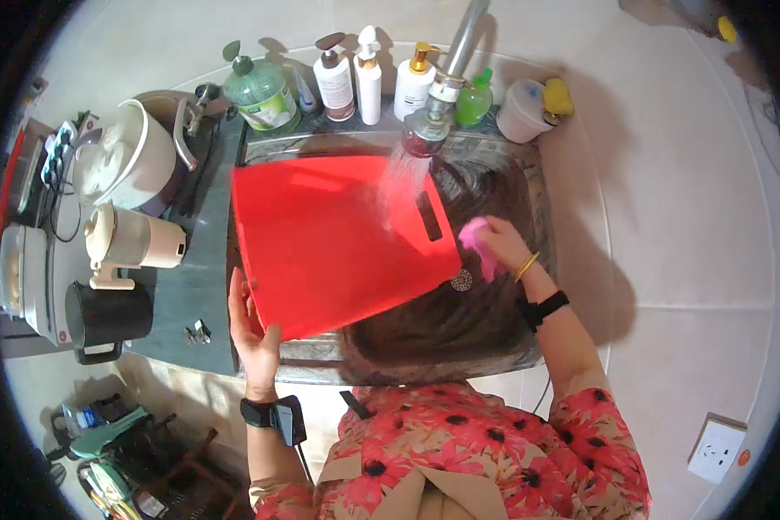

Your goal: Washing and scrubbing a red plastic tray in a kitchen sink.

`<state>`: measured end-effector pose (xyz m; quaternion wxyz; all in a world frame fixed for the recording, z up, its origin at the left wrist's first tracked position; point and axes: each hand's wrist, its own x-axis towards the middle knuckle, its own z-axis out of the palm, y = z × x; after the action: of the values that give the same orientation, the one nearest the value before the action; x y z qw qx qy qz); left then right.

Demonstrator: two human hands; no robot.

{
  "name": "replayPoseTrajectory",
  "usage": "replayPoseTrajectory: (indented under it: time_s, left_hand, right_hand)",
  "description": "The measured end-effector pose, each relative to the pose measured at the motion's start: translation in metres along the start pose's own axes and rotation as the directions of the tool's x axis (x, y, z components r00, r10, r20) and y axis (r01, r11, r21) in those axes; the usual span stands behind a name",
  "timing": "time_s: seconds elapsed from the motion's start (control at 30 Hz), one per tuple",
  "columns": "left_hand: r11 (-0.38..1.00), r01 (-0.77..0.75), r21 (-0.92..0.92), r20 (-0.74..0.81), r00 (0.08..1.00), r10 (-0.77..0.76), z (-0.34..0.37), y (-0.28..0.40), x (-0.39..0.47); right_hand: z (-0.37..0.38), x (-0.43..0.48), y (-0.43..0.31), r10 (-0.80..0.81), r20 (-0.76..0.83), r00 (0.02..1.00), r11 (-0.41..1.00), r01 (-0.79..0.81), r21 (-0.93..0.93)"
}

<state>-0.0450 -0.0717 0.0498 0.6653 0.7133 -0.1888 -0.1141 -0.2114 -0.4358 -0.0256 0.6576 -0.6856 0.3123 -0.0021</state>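
Observation:
A red plastic cutting board (338, 240) with a slot handle lies tilted over a dark stone-look sink (390, 344). My left hand (253, 325) grips its lower left edge, thumb on the near corner. Beyond the board's right end, my right hand (502, 244) holds a bunched pink cloth (478, 237) above the basin, close to the round drain strainer (461, 280). Water sprays from the faucet head (425, 133) onto the board near its handle slot.
Pump bottles (335, 84), a green squeeze bottle (474, 101) and a white tub (523, 114) with a yellow sponge (558, 97) line the back ledge. A white pot (136, 156), a cream electric kettle (140, 237) and a black pitcher (107, 315) stand left.

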Motion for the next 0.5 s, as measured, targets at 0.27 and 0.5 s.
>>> replayPoseTrajectory:
  time_s: [0.27,0.5]
  left_hand:
    - [0.997,0.046,0.055,0.038,0.998,-0.048,0.004,-0.001,0.01]
    - [0.958,0.081,0.275,-0.05,0.996,-0.07,0.009,-0.007,0.012]
  right_hand:
    - [0.051,0.069,-0.021,-0.119,-0.01,0.993,0.975,0.119,0.186]
    - [0.078,0.104,-0.041,0.102,0.046,0.994,0.99,-0.106,0.093]
